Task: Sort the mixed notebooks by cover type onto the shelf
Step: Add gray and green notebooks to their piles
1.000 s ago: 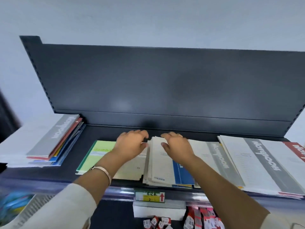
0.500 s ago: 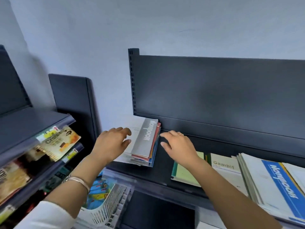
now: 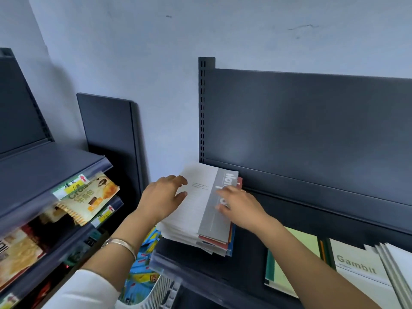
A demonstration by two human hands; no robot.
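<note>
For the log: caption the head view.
Left hand and right hand on the notebook stack at the left end of the shelf.

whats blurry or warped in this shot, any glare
Head view: motion blur smears the snack shelves at left; the notebook stack, left hand and right hand are only slightly soft; a faint sheen lies on the dark back panel; wide-angle distortion tilts the shelving's lines.
</note>
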